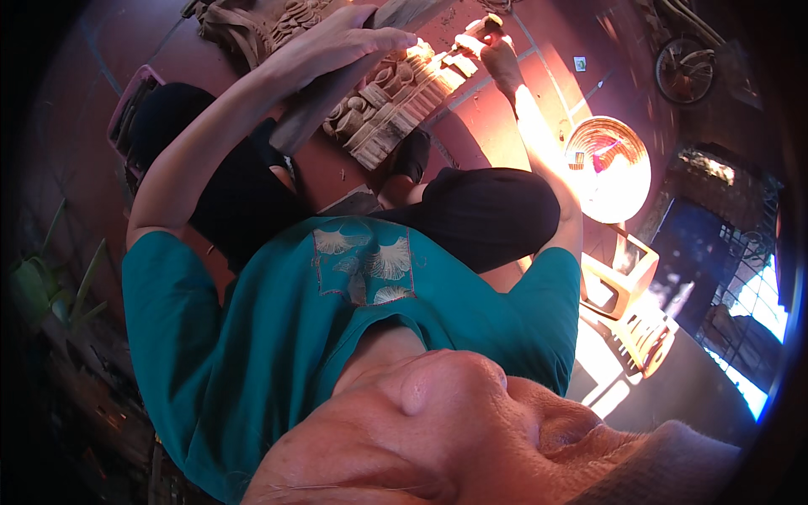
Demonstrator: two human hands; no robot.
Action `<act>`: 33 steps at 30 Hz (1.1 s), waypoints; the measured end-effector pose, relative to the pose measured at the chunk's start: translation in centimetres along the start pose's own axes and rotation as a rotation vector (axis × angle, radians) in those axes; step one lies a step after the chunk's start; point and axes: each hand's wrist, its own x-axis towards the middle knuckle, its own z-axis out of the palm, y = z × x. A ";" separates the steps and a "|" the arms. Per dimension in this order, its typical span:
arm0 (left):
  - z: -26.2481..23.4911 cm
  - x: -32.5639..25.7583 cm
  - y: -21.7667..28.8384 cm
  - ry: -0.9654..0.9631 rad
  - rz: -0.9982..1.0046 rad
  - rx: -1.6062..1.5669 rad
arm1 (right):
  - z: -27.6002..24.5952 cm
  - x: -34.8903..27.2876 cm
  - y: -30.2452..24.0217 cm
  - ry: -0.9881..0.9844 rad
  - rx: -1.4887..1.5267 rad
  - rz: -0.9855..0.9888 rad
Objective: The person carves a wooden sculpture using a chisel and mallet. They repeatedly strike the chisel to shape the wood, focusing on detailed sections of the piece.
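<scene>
My left hand (349, 42) lies over a long grey-brown wooden board (324, 105), gripping it with the thumb side toward the right. The board slants from my knees up to the top edge. Beneath and right of it is a carved wooden piece (391, 105) with ridged, scrolled relief, partly hidden by the board. In bright sunlight, my right hand (502, 63) is closed at the far right end of the carving. Glare and the fingers hide what it grips. My legs, in dark trousers, are bent on both sides of the carving.
More carved wood (244, 34) lies at the far left on red floor tiles (459, 135). A round woven basket (610, 168) and a wooden chair-like frame (623, 273) are at the right. Beyond them stands a wheel (684, 71). A plant (50, 290) is at the left.
</scene>
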 end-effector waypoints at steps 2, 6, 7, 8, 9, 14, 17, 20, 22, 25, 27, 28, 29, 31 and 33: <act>-0.1 -0.1 -0.1 -0.005 0.006 -0.010 | -0.1 -0.1 0.0 -0.011 -0.011 -0.018; -0.4 -0.2 -0.3 -0.013 0.016 -0.041 | 0.1 0.1 -0.2 -0.043 -0.055 -0.051; -0.5 -0.2 -0.3 -0.017 0.012 -0.036 | 0.2 0.2 -0.3 -0.045 -0.060 -0.054; -0.5 -0.1 -0.5 -0.022 0.015 -0.039 | 0.2 0.2 -0.3 -0.046 -0.057 -0.054; -0.6 0.2 -0.8 -0.027 0.018 -0.042 | 0.2 0.2 -0.2 -0.040 -0.050 -0.054; -0.7 0.1 -1.2 -0.010 0.052 -0.048 | -1.1 1.5 1.5 0.053 -0.089 -0.069; -0.6 -0.2 -0.9 0.016 0.072 -0.042 | -2.1 2.2 2.9 0.136 -0.097 -0.047; -0.9 -0.5 -0.8 0.000 0.060 -0.050 | -2.8 2.2 3.5 0.082 0.196 -0.052; -1.1 -0.4 -1.1 -0.019 0.044 -0.053 | -2.5 1.7 2.4 0.014 0.276 -0.001; -1.0 -0.6 -1.0 0.017 0.051 -0.015 | -2.1 1.2 0.9 -0.085 0.328 0.056; -0.9 -0.6 -1.1 0.015 0.056 -0.024 | -2.0 1.2 0.6 -0.124 0.362 0.086; -0.8 -0.6 -1.1 0.014 0.059 -0.029 | -1.9 1.2 0.6 -0.129 0.373 0.102; -0.9 -0.7 -1.2 0.015 0.065 -0.028 | -2.0 1.4 0.6 -0.137 0.387 0.126; -0.9 -0.6 -1.1 0.003 0.077 -0.027 | -2.2 1.9 1.8 -0.041 0.339 0.129; -1.1 -0.3 -1.3 -0.013 0.081 -0.048 | -2.2 2.8 4.2 0.112 0.229 0.052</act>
